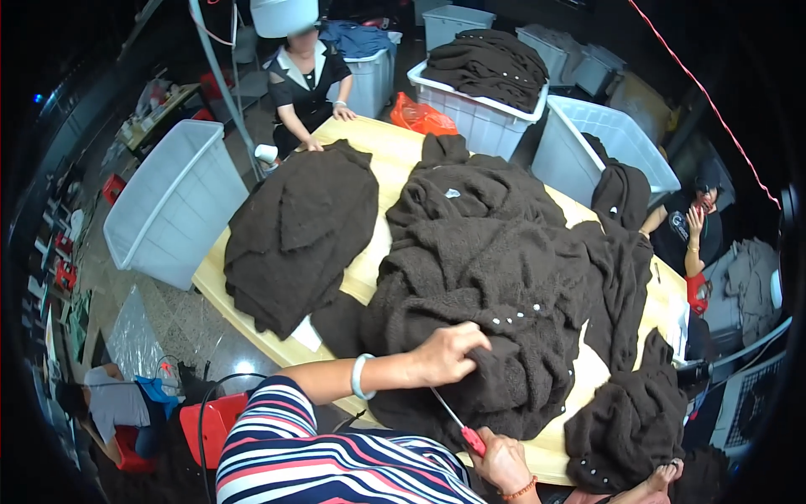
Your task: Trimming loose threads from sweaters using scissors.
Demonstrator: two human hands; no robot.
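A large heap of dark brown knit garments (504, 260) with small pale buttons lies in front of me. My left hand (449, 353), a pale bangle on its wrist, is closed with its fingers pinching cloth at the heap's near left side. Below it, my right hand (502, 464), wearing a beaded bracelet, grips a red-handled tool (472, 439). The tool's thin metal shaft points up and left toward my left hand, its tip near the cloth. Whether it is a screwdriver or another kind, I cannot tell.
Under the garments is a pale yellow table (369, 260). A flatter garment pile (302, 227) lies left, near a person (306, 92) at the far edge. Pale bins (172, 202) stand around. Another person's hand (667, 475) touches a garment (630, 420) near right. A person (693, 223) is right.
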